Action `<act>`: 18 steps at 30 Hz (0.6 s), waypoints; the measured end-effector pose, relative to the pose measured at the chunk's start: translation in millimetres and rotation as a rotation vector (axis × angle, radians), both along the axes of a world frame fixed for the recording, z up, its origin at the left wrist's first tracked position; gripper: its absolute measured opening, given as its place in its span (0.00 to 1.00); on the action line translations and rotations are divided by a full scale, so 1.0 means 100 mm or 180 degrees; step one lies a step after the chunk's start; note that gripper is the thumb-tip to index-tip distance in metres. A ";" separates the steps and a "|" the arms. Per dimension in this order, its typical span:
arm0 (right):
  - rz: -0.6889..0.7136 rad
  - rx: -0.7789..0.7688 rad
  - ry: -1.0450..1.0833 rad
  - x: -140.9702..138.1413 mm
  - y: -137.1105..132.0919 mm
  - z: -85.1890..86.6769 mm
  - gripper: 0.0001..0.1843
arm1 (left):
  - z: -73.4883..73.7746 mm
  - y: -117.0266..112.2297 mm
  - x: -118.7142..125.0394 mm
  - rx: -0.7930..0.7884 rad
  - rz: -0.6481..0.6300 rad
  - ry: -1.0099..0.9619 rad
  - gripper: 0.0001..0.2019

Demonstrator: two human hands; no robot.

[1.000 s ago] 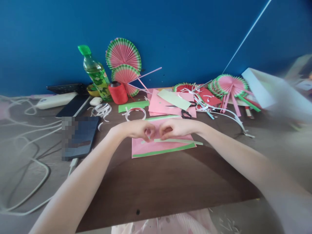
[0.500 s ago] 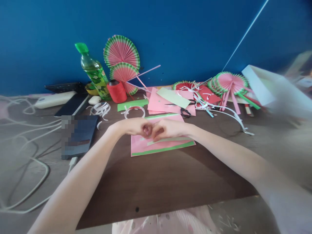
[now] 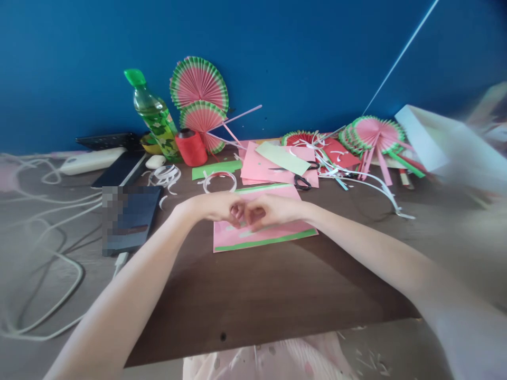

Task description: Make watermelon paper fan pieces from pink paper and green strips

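Observation:
My left hand (image 3: 222,206) and my right hand (image 3: 274,209) meet fingertip to fingertip over a pink paper sheet (image 3: 277,228) with green strips along its near and far edges. Both hands are closed in a pinch. Whatever lies between the fingers is too small or hidden to make out. Small pale patches show on the sheet just below the fingertips. Behind my left hand lies a roll of white tape (image 3: 205,183) on its side. Black-handled scissors (image 3: 303,182) rest beyond my right hand, partly on pink paper sheets (image 3: 253,168) and under a pale green piece (image 3: 282,157).
Pleated pink-and-green paper fans (image 3: 199,84) lean on the blue wall beside a red thread spool (image 3: 191,148) and a green bottle (image 3: 155,119). More fans (image 3: 374,132), paper scraps and a white box (image 3: 423,134) lie right. A dark phone (image 3: 137,219) and cables (image 3: 75,264) lie left.
The pale strip that showed beneath my right hand is now mostly out of sight. My fingers have shifted slightly, still pinched together. The rest looks unchanged apart from a small camera shift.

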State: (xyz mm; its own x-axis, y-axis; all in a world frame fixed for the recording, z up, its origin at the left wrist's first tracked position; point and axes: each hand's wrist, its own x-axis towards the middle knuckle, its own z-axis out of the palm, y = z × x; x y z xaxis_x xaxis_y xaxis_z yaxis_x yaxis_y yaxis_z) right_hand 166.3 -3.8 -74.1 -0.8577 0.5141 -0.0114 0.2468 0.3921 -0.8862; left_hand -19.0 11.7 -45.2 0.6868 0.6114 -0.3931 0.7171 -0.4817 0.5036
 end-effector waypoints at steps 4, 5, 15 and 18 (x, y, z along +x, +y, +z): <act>-0.0098 0.0283 -0.0261 0.01 -0.01 0.00 0.06 | 0.04 -0.08 -0.06 -0.0051 0.0107 0.0121 0.09; -0.0147 0.0404 -0.0349 0.00 -0.01 0.00 0.05 | 0.04 -0.10 -0.08 -0.0059 0.0098 0.0129 0.09; -0.0293 0.0647 -0.0706 -0.03 -0.07 0.01 0.06 | 0.05 -0.15 -0.20 0.0113 -0.0270 0.0170 0.14; -0.0277 0.0641 -0.0712 -0.04 -0.08 0.01 0.06 | 0.07 -0.15 -0.20 0.0094 -0.0322 0.0237 0.14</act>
State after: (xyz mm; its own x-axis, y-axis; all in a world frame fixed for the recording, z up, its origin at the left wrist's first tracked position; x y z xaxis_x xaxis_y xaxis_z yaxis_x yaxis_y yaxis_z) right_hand 162.3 -12.0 -72.9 -0.7981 0.5965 -0.0854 0.4672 0.5230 -0.7128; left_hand -39.4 -3.5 -38.2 0.7152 0.5524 -0.4281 0.6989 -0.5673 0.4355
